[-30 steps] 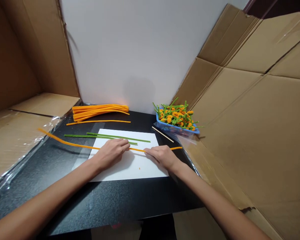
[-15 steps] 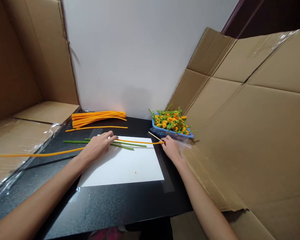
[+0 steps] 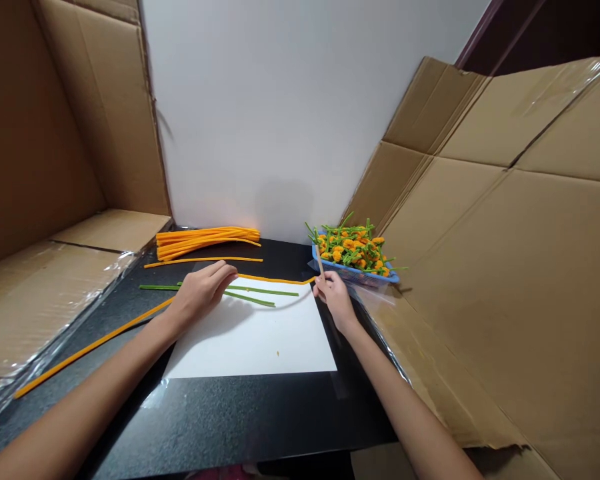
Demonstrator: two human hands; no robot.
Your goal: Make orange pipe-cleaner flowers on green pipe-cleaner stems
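A long orange stem (image 3: 275, 280) runs between both hands above the white paper (image 3: 260, 340); its other end slants down to the left past my wrist. My left hand (image 3: 206, 287) pinches it near the paper's upper left. At the upper right corner, my right hand (image 3: 333, 293) grips its end together with a thin wooden stick (image 3: 320, 262), which points up. Green stems (image 3: 270, 291) lie across the paper, partly hidden by my left hand.
Behind my left hand lie a bundle of orange stems (image 3: 205, 241) and a single one. A blue basket (image 3: 355, 273) of orange and green flowers stands beyond my right hand. Cardboard walls (image 3: 505, 267) flank the black table (image 3: 260, 420).
The wooden stick has swung from slanting left to nearly upright in my right hand. The orange stem now bends near that hand, and its left tail has dropped lower.
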